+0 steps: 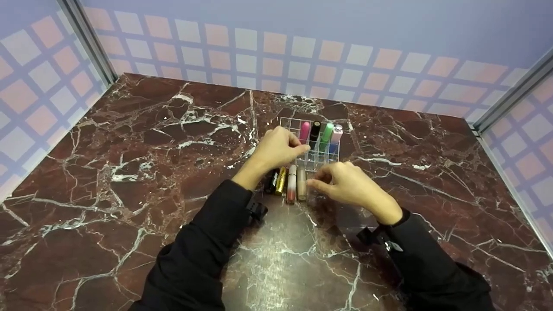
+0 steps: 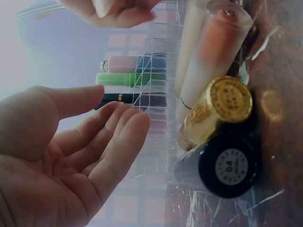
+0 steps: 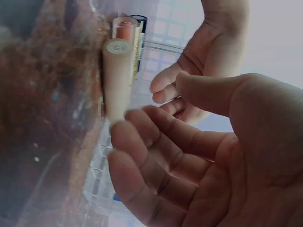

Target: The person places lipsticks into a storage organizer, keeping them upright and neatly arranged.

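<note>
A clear compartmented organizer (image 1: 317, 160) holds a pink tube (image 1: 305, 131), a black tube (image 1: 315, 131), a green tube (image 2: 113, 79) and a pink-and-blue tube (image 2: 135, 63), all upright. My left hand (image 1: 278, 149) hovers at its left front, fingers loosely bent and holding nothing. In front lie a black tube (image 2: 229, 165) marked 04, a gold tube (image 2: 227, 101), a lip gloss tube (image 1: 292, 183) with a coral end, and a beige tube (image 3: 117, 80). My right hand (image 1: 352, 183) is beside the beige tube, fingers relaxed around no object; whether its fingertips touch the tube I cannot tell.
The dark red marbled table (image 1: 151, 194) spreads around the organizer. Checkered panels (image 1: 246, 56) stand along its back and sides, with metal posts (image 1: 93, 43) at the corners. A black wrist camera (image 1: 257, 211) sits at the left cuff.
</note>
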Action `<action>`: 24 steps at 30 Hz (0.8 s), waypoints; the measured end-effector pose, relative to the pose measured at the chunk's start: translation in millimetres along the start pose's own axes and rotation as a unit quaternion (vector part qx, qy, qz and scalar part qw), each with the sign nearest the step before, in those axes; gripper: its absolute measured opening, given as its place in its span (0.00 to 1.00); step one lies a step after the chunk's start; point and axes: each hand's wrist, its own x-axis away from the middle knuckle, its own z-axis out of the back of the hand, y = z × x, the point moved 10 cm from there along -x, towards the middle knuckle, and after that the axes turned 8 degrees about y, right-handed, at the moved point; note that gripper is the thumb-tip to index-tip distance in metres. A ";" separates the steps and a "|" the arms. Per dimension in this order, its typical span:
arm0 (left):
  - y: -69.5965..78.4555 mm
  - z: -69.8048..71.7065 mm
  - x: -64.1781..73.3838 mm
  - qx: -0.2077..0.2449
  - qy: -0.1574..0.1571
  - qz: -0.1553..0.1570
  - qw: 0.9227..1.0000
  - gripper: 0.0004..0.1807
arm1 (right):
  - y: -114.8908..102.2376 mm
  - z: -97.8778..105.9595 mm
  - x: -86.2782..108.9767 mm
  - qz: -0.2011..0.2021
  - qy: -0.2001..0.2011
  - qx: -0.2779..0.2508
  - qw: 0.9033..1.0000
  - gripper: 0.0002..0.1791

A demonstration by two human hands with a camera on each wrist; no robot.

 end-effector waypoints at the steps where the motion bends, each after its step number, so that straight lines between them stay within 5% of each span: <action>1: -0.9 -2.0 0.2 -0.001 -0.006 0.004 1.000 0.12 | 1.9 -3.6 0.4 -0.006 -0.010 0.000 1.000 0.14; 11: -2.9 -13.9 3.9 -0.009 -0.031 0.036 0.999 0.12 | 4.8 -26.9 1.7 -0.023 -0.049 0.006 0.998 0.23; 24: -4.5 -29.6 7.6 -0.047 -0.060 0.038 0.996 0.12 | 7.5 -38.3 2.0 -0.047 -0.067 0.008 0.997 0.27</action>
